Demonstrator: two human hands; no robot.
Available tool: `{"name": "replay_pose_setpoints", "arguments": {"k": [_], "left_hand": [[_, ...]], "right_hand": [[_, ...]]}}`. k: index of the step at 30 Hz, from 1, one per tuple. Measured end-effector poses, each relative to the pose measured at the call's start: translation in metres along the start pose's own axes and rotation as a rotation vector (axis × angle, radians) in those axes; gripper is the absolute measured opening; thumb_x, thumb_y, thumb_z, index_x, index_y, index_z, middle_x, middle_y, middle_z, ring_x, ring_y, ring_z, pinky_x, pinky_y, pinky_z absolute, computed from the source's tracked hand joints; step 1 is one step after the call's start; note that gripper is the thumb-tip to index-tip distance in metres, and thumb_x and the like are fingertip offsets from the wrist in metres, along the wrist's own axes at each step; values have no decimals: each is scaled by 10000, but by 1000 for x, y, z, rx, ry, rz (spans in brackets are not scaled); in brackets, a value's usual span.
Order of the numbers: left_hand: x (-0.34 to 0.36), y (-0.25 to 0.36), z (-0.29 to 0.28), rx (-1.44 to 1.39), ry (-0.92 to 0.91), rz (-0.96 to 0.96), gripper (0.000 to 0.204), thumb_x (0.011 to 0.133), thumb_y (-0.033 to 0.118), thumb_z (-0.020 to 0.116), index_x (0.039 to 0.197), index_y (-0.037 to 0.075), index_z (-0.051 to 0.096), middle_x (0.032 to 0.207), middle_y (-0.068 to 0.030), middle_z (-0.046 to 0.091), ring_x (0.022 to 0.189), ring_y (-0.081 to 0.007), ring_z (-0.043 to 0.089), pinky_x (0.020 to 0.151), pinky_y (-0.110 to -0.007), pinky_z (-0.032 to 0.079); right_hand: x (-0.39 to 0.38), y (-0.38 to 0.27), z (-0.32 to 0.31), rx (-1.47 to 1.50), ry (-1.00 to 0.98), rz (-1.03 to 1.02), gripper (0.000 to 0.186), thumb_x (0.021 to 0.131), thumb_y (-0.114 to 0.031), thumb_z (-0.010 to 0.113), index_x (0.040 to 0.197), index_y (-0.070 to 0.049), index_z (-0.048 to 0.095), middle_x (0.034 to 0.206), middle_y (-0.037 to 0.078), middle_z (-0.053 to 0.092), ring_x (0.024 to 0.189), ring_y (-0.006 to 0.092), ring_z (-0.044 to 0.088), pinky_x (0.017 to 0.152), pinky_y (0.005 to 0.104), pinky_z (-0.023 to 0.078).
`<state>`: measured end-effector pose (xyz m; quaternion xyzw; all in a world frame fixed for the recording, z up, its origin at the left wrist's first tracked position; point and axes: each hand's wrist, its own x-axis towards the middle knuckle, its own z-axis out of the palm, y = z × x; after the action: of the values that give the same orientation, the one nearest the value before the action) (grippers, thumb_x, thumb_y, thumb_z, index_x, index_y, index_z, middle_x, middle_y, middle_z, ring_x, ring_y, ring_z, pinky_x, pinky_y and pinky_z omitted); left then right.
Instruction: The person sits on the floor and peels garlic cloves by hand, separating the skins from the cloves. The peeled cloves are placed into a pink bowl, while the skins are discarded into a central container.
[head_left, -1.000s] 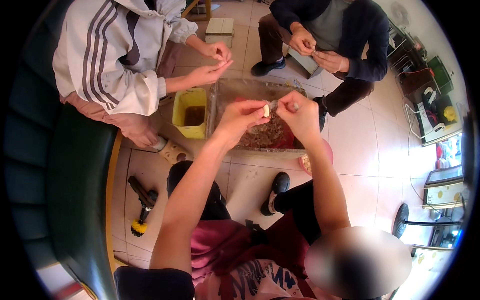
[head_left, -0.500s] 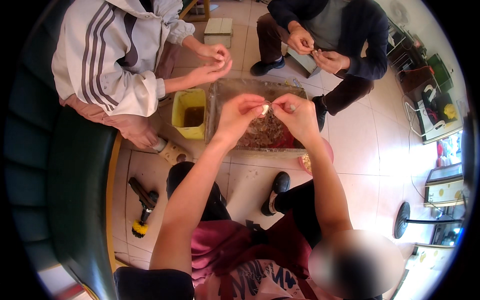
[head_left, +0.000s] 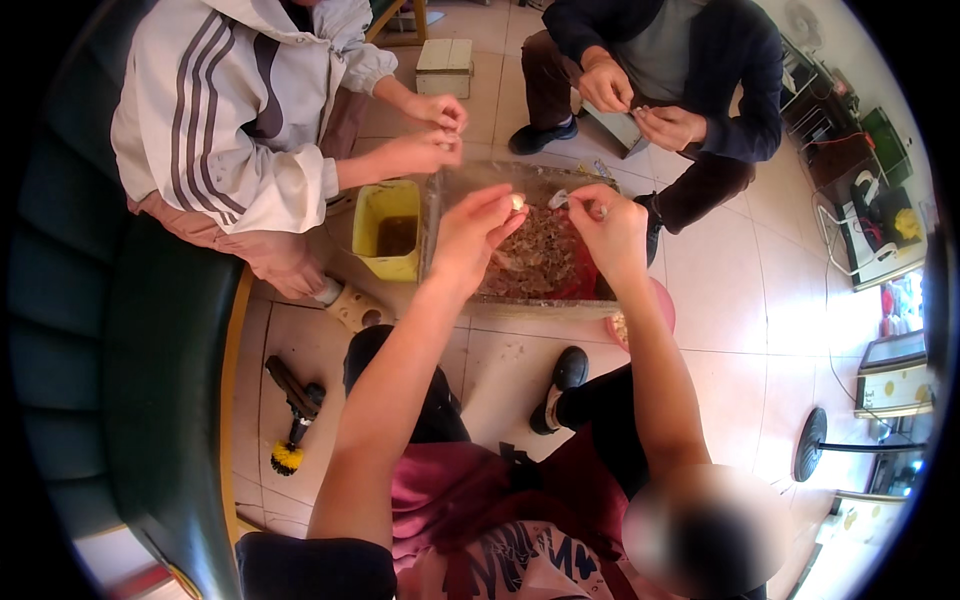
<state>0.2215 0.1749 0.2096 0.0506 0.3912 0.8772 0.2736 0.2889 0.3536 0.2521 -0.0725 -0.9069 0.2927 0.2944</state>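
Note:
My left hand point(head_left: 468, 235) is pinched on a small pale garlic clove point(head_left: 518, 202) at its fingertips. To the right, my right hand point(head_left: 612, 232) grips a thin whitish piece of garlic skin point(head_left: 558, 199) between thumb and fingers. The two hands are apart, both above a worn rectangular box point(head_left: 540, 309). Loose brown papery skins point(head_left: 535, 255) cover much of the box's inside, with something red at its right side. Partly hidden under my right forearm, a pink bowl point(head_left: 664, 308) holds pale cloves point(head_left: 620, 327).
A yellow bucket point(head_left: 367, 215) with brownish liquid stands left of the box. Two people sit opposite, a pale-sleeved one point(head_left: 230, 120) at left and a dark-sleeved one point(head_left: 735, 90) at right, hands working. A power tool with yellow brush point(head_left: 292, 425) lies by the green sofa point(head_left: 165, 390).
My hands have moved apart, and the piece of skin in my right hand is now away from the clove in my left. The person at left has shifted their hands slightly.

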Motion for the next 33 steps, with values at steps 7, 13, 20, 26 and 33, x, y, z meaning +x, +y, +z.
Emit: {"name": "replay_pose_setpoints", "arguments": {"k": [7, 13, 20, 26, 33], "left_hand": [[3, -2, 0, -49, 1, -116, 280, 922, 221, 614, 1104, 10, 586, 1071, -108, 632, 955, -156, 613, 850, -259, 522], [-5, -11, 2, 238, -52, -109, 343, 927, 334, 596, 1050, 15, 620, 925, -43, 645, 831, -104, 613, 745, -228, 521], [-4, -15, 7, 195, 11, -140, 317, 920, 315, 612, 1005, 10, 628, 866, -64, 640, 744, -119, 615, 686, -240, 527], [-16, -8, 5, 272, -36, -147, 208, 917, 182, 606, 1038, 13, 609, 886, -68, 639, 758, -119, 610, 687, -242, 521], [-23, 13, 23, 441, -167, -274, 211, 944, 168, 569, 1083, 9, 582, 883, -38, 601, 764, -98, 573, 697, -227, 488]], "right_hand": [[4, 10, 3, 62, 1, -45, 198, 783, -189, 722, 932, -60, 707, 688, 156, 634, 612, 268, 625, 592, 326, 493], [-4, -28, 5, 266, -234, 16, 210, 838, -216, 688, 902, -16, 702, 630, 73, 599, 566, 145, 565, 558, 275, 465], [20, 42, -27, 1293, -225, 723, 110, 883, -183, 591, 903, -75, 585, 737, -6, 533, 555, 66, 451, 416, 187, 284], [-20, 205, -73, 1347, -189, 1018, 152, 918, -143, 564, 796, -71, 509, 673, 1, 506, 553, 60, 473, 397, 173, 331], [-156, 343, -60, 1225, 243, 1430, 508, 912, -303, 601, 1093, 136, 418, 987, 195, 545, 888, 256, 573, 860, 362, 521]]}}
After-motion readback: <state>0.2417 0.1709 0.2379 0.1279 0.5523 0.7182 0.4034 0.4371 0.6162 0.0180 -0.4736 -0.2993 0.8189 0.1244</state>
